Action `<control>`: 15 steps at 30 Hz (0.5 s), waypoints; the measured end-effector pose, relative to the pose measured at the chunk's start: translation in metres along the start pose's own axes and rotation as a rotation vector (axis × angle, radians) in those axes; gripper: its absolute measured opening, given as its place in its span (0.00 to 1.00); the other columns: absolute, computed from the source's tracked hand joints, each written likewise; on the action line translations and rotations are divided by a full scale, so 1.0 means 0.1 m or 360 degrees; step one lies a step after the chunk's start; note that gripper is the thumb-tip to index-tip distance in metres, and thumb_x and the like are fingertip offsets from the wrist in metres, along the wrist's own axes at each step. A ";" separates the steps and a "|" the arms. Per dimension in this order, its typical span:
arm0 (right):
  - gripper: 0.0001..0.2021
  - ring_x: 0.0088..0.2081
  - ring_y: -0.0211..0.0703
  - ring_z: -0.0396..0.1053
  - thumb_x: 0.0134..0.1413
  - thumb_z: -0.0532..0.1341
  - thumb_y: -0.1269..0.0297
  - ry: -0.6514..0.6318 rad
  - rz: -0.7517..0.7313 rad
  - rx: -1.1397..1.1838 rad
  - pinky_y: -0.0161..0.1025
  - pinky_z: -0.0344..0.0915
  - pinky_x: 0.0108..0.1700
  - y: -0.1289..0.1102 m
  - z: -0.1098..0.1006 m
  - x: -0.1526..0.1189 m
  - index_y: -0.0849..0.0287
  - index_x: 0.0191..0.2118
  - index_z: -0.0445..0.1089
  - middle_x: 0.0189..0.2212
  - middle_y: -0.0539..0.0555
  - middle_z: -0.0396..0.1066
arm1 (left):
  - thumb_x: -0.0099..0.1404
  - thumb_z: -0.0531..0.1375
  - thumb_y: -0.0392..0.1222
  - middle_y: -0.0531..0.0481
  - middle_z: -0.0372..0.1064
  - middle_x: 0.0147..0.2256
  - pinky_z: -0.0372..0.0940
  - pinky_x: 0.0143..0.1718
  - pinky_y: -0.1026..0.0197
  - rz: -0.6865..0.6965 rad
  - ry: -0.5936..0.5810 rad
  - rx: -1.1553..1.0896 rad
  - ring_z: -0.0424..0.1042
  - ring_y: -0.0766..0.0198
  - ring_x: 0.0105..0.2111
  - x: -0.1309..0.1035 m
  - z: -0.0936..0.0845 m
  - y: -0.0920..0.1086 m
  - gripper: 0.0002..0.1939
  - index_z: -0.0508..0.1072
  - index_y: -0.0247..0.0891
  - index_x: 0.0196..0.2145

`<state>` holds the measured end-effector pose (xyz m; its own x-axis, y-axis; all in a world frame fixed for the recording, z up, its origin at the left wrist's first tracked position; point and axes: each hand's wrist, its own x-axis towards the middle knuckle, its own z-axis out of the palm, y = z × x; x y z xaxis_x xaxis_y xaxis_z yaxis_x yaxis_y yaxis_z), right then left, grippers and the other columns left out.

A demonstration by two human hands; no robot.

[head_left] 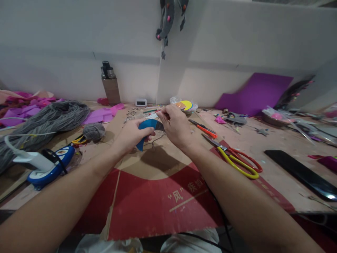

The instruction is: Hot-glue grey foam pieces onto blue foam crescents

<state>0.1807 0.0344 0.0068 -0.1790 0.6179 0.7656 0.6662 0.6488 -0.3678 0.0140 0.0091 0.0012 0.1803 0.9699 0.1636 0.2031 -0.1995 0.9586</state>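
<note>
My left hand (131, 135) grips a blue crescent-shaped piece (147, 124) between thumb and fingers, raised above the cardboard. The right end of the crescent is dark grey and looks wrapped in grey yarn (159, 126). Pinched closed at that end, my right hand (175, 126) seems to hold a thin strand of the yarn; its fingertips partly hide it. A loose grey strand trails below the crescent. Under both hands lies a red and brown cardboard sheet (147, 207).
Right of my hands lie red-and-yellow scissors (234, 158), an orange cutter (205, 129) and a black phone (300, 172). On the left are a grey yarn ball (94, 132), a grey yarn skein (52, 117) and a blue power strip (50, 172). Purple sheet (258, 93) leans behind.
</note>
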 end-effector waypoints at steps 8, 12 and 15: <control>0.11 0.30 0.38 0.58 0.61 0.56 0.61 -0.0017 0.0143 0.0278 0.38 0.53 0.35 0.03 0.04 0.01 0.58 0.28 0.61 0.26 0.50 0.63 | 0.53 0.64 0.45 0.49 0.72 0.26 0.59 0.23 0.65 0.0077 0.0025 0.0159 0.65 0.68 0.21 0.01 -0.03 -0.03 0.10 0.73 0.35 0.30; 0.11 0.28 0.36 0.56 0.60 0.56 0.60 -0.0136 0.0280 0.0563 0.37 0.52 0.33 0.07 0.08 0.04 0.58 0.27 0.61 0.24 0.47 0.60 | 0.52 0.64 0.44 0.49 0.71 0.25 0.59 0.22 0.65 0.0023 0.0037 0.0091 0.64 0.68 0.21 0.00 -0.04 0.01 0.10 0.73 0.34 0.29; 0.12 0.26 0.34 0.53 0.58 0.56 0.59 -0.0269 0.0427 0.0812 0.36 0.51 0.31 0.08 0.10 0.06 0.58 0.25 0.60 0.22 0.45 0.56 | 0.51 0.64 0.43 0.51 0.70 0.24 0.58 0.22 0.66 0.0000 0.0029 0.0044 0.64 0.69 0.21 -0.01 -0.04 0.05 0.09 0.73 0.34 0.28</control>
<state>0.1776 0.0478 0.0025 -0.1933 0.8246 0.5316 0.2797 0.5657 -0.7758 0.0107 0.0073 0.0071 0.1628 0.9722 0.1683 0.2297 -0.2033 0.9518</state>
